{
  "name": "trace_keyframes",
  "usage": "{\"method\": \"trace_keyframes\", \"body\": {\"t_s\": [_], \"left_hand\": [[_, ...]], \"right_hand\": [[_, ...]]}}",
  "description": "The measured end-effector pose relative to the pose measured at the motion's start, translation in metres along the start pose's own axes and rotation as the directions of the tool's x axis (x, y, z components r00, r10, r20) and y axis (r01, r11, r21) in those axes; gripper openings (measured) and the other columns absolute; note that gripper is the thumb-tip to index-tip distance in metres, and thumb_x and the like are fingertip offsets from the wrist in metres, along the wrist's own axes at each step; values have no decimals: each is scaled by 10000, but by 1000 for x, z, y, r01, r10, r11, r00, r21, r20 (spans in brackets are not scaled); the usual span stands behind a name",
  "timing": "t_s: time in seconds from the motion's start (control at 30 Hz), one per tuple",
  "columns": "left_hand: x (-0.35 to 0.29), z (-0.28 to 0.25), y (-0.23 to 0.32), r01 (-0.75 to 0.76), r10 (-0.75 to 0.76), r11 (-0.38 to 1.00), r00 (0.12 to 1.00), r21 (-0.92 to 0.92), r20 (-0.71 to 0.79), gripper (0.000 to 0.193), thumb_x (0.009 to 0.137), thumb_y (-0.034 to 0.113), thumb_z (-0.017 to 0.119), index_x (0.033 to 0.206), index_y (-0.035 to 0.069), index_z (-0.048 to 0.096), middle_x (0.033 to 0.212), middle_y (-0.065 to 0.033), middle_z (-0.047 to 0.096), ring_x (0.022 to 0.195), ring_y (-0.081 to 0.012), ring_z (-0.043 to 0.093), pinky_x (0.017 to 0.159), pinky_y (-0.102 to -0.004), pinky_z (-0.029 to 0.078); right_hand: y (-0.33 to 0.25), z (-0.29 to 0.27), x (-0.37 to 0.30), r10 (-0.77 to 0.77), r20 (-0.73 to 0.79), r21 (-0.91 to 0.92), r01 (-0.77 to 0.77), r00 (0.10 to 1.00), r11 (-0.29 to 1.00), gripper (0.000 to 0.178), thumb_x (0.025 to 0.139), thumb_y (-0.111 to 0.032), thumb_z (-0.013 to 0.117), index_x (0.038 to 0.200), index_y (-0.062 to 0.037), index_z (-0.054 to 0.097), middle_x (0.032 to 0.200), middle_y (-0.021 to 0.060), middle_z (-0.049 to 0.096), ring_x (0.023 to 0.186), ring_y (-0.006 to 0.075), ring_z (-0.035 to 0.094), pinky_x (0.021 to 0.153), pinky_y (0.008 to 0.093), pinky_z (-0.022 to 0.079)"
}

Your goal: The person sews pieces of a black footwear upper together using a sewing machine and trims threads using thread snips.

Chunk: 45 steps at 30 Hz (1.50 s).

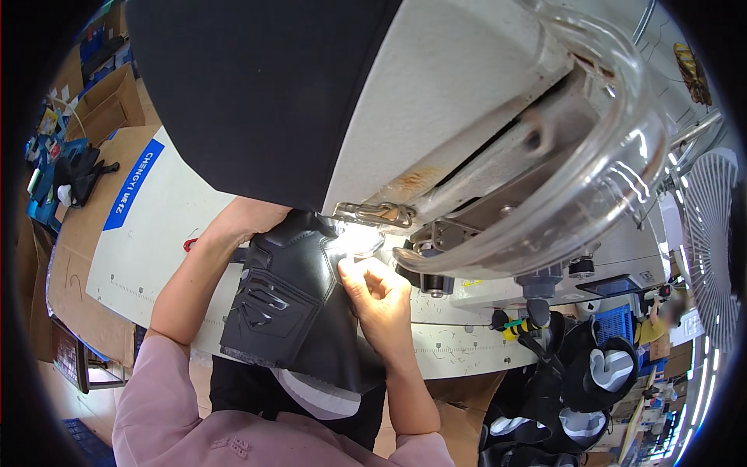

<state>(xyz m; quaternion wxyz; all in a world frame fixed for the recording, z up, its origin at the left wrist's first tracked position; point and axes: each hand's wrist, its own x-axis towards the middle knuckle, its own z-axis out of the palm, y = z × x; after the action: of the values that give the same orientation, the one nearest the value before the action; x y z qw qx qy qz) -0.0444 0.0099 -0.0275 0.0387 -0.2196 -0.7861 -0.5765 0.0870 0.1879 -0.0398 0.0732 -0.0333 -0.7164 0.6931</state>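
Right hand (377,300) is pinching the black, moulded, leather-like panel (284,307) at frame centre, left hand (263,215) hiding its fingers, grip untellable; uneven pulling beside the white metal sewing machine (428,101) could be skewing stitches.

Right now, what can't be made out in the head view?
In the head view:
Left hand: fingers hidden where black panel and stitched piece meet.
Stitched piece's upper corner: washed out by bright glare.
White machine: cut off by upper edge.
Distant person: too small, blurred.
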Motion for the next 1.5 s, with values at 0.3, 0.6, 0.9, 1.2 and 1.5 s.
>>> {"method": "trace_keyframes", "body": {"t_s": [0.3,0.6,0.9,1.2,1.5], "left_hand": [[-86,-79,-67,9,-91,856,987,517,133,410,994,204,348,1351,48,479,1392,-142,479,1322,-318,404,1106,-407,255],[-156,-127,-65,209,-151,485,976,849,-155,531,971,244,377,1482,129,293,1538,-71,278,1445,-270,170,1171,-461,26],[-153,8,60,-361,231,872,898,330,373,757,734,296,746,1397,84,448,1473,-118,393,1404,-284,296,1147,-524,94],[-150,31,61,-412,384,851,911,326,149,790,567,-63,553,1339,101,531,1416,-79,483,1364,-246,380,1150,-488,148],[-142,22,66,-403,370,853,915,332,159,792,560,-114,545,1322,100,549,1402,-74,497,1354,-249,392,1146,-477,181]], "right_hand": [[-5,-23,6,65,168,-21,-62,984,998,88,888,-125,666,914,-40,659,754,-32,577,627,26,457,552,188,354],[-9,-33,16,60,145,-88,-47,988,995,155,867,-105,678,983,-7,649,876,15,635,774,78,563,684,215,448],[-9,-37,20,123,94,-178,-105,988,978,164,860,-99,679,995,-11,650,922,15,649,821,89,581,716,246,470],[1,-50,33,-92,229,-361,172,969,916,204,840,-129,704,999,-10,652,936,34,654,851,105,584,739,260,475],[10,-47,29,-97,215,-357,171,972,919,135,838,-102,700,922,-10,647,843,16,631,748,88,558,657,254,458]]}}
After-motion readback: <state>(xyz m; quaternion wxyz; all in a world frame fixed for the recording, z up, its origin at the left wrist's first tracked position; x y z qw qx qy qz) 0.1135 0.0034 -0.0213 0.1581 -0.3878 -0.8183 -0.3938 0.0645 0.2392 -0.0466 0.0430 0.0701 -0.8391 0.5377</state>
